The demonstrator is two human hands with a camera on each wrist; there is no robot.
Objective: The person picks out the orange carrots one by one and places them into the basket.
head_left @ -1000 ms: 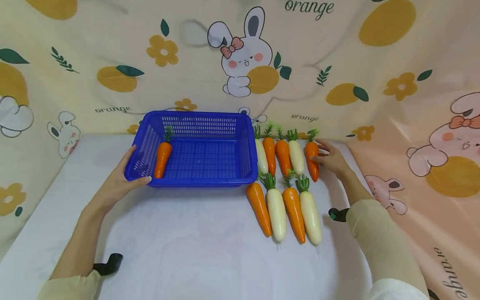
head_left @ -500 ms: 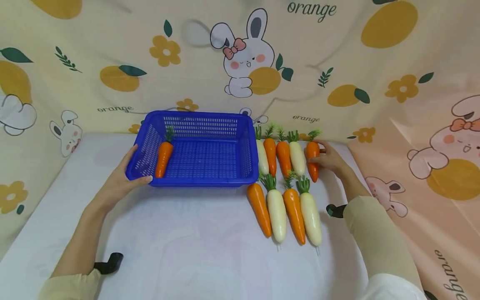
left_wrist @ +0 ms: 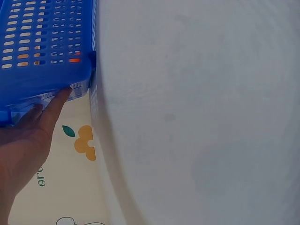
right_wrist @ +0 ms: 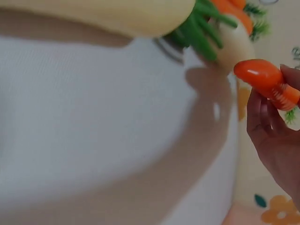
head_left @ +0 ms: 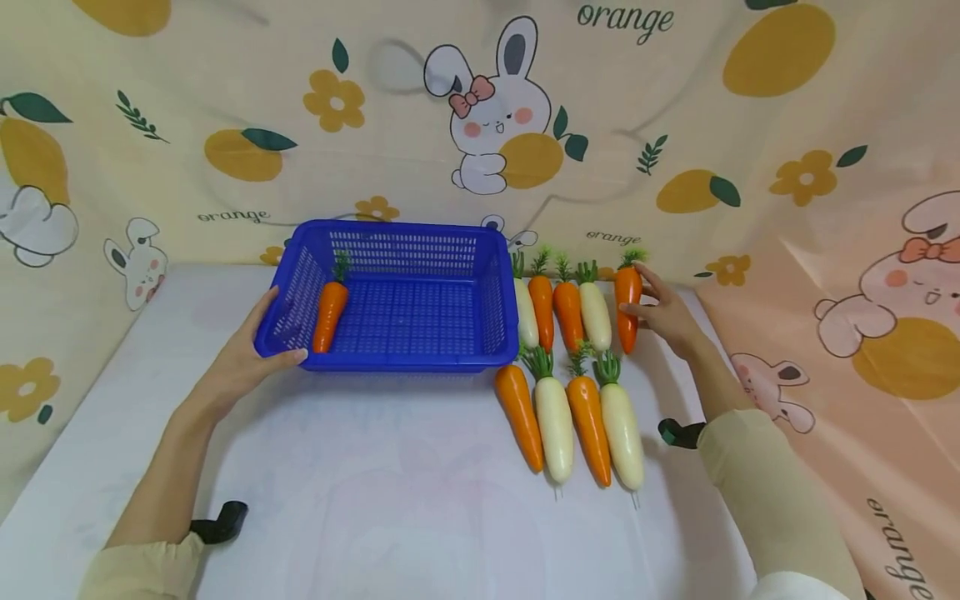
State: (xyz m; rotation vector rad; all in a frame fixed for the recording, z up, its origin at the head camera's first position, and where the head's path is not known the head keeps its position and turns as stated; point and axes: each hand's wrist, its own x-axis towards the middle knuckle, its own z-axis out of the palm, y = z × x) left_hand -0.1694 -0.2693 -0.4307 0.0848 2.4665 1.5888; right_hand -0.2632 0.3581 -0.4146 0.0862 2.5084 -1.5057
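Note:
My right hand (head_left: 666, 313) pinches an orange carrot (head_left: 628, 302) with a green top, at the back right. In the right wrist view, the carrot (right_wrist: 262, 77) is between thumb and fingers, raised off the table. My left hand (head_left: 243, 358) rests against the left end of a blue plastic basket (head_left: 405, 362), its thumb at the front corner and its fingers, rather straight, along the side. In the left wrist view, fingertips touch the basket wall (left_wrist: 47, 77). Inside the basket, toward its left, lies another carrot (head_left: 330, 317).
Right of the basket, carrots and white radishes lie in two rows, among them a white radish (head_left: 595, 315) at the back and a front radish (head_left: 621, 435). A patterned cloth (head_left: 375, 150) hangs behind the white table (head_left: 390, 483).
My right hand has closed its hold on the end carrot and raised it slightly off the table. My left hand and the basket have stayed in place.

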